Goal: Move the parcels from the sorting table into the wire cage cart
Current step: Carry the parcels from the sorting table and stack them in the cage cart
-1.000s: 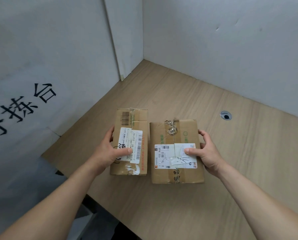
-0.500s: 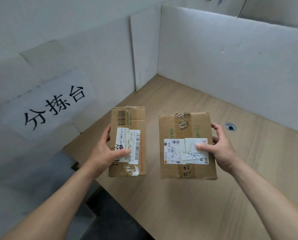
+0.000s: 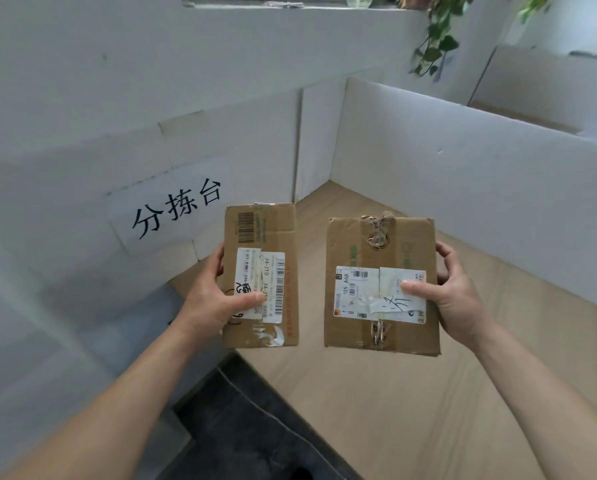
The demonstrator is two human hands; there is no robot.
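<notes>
Cardboard held one-handed may slip: the left hand (image 3: 217, 299) grasps the narrow parcel (image 3: 266, 233) and the right hand (image 3: 454, 296) grasps the wide parcel (image 3: 376, 247), thumbs on the labels (image 3: 359, 289), both apparently lifted above the wooden surface (image 3: 428, 393). A slick label or a swing could tip either. Two parcels, two hands; no cart visible.

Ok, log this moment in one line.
left hand: grips narrow parcel | right hand: grips wide parcel | both lifted off sorting table | cage cart: not in view
</notes>
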